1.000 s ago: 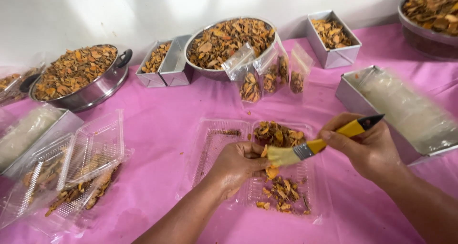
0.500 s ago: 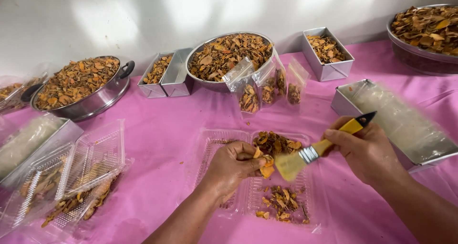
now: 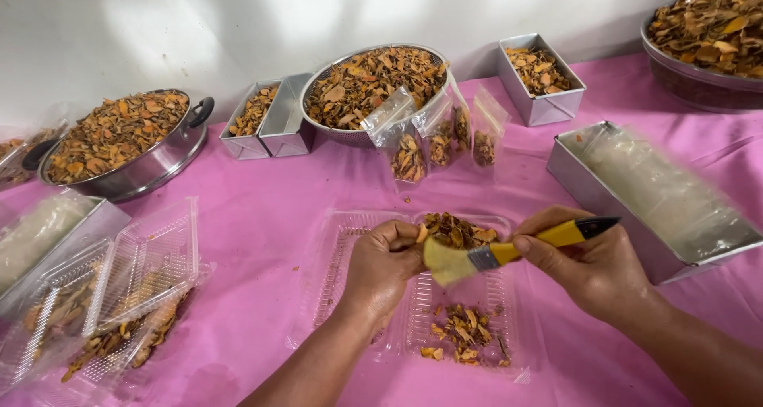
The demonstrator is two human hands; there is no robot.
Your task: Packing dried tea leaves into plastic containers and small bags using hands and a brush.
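The left hand (image 3: 381,268) is pinching a dried slice (image 3: 422,234) in its fingers, holding it up over the open clear tray (image 3: 342,252) so crumbs land inside. Right of those fingers, the right hand (image 3: 592,264) is gripping a yellow brush (image 3: 509,252), bristles touching the slice.

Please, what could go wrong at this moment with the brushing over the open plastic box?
The left hand pinches a small dried slice that the brush in the right hand sweeps; it might slip and drop. The clear plastic box under them is light and open, so a nudge could scatter its dried pieces on the pink cloth.
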